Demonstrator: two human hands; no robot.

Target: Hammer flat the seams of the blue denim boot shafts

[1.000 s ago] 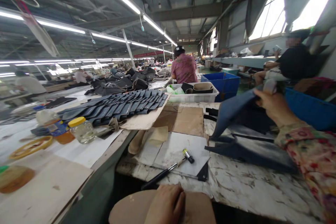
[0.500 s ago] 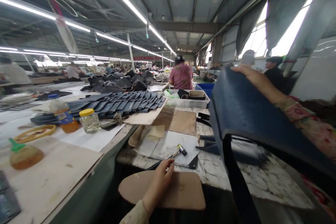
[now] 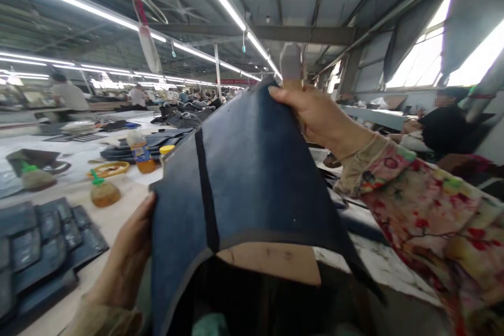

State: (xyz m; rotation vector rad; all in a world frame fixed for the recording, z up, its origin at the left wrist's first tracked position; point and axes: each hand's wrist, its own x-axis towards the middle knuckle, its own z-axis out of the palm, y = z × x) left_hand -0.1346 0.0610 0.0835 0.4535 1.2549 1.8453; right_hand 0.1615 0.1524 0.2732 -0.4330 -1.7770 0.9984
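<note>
A large dark blue leather panel (image 3: pixel 252 168) with grey cut edges hangs spread in front of me, covering much of the bench. Down its left part runs a black strip (image 3: pixel 205 189). My right hand (image 3: pixel 317 115) pinches the panel's top edge, thumb on the near face. At the panel's left edge, my left hand (image 3: pixel 132 252) is closed on it; its fingers are mostly hidden behind. Below the curved lower edge shows part of a tan board (image 3: pixel 275 261) with a rounded corner.
On the left table are stacked blue leather pieces (image 3: pixel 43 252), a green-tipped glue bottle (image 3: pixel 104 191), an amber-filled bottle (image 3: pixel 140 152) and a yellow ring (image 3: pixel 108 169). A yellow-lidded jar (image 3: pixel 167 149) is partly hidden. Another person (image 3: pixel 443 126) sits at the right.
The leather panel has come from the right to the middle in my right hand. My left hand has left the tan board and taken the panel's left edge. The view has turned left.
</note>
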